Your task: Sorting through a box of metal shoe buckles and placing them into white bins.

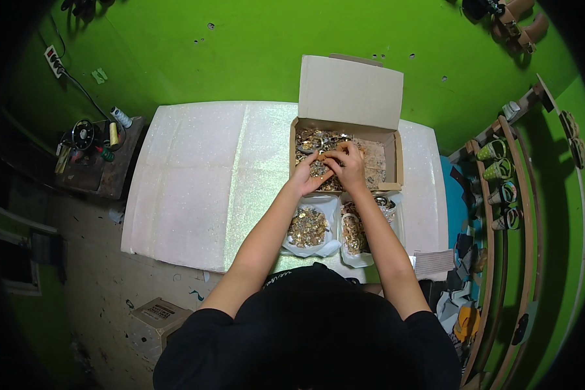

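Both hands meet over an open cardboard box [352,91] whose lid stands up at the back. Small metal pieces [312,140] in gold and silver tones fill its left part, while bare cardboard shows at its right. My left hand [305,175] has its fingers drawn together near the tips of my right hand [348,168], which is bent in a pinch. Whatever lies between the fingertips is too small to make out. Just in front of the box sit two white plastic-lined containers, the left one holding a heap of small metal bits [307,227], the right one holding similar pieces [353,234].
A pale shimmering cover lies over the table [182,175]. To the left stands a dark sewing-machine table [97,162] with thread spools. At the right, a wooden rack [484,188] holds several shoes, with scraps below it. A carton [156,322] stands on the floor at lower left.
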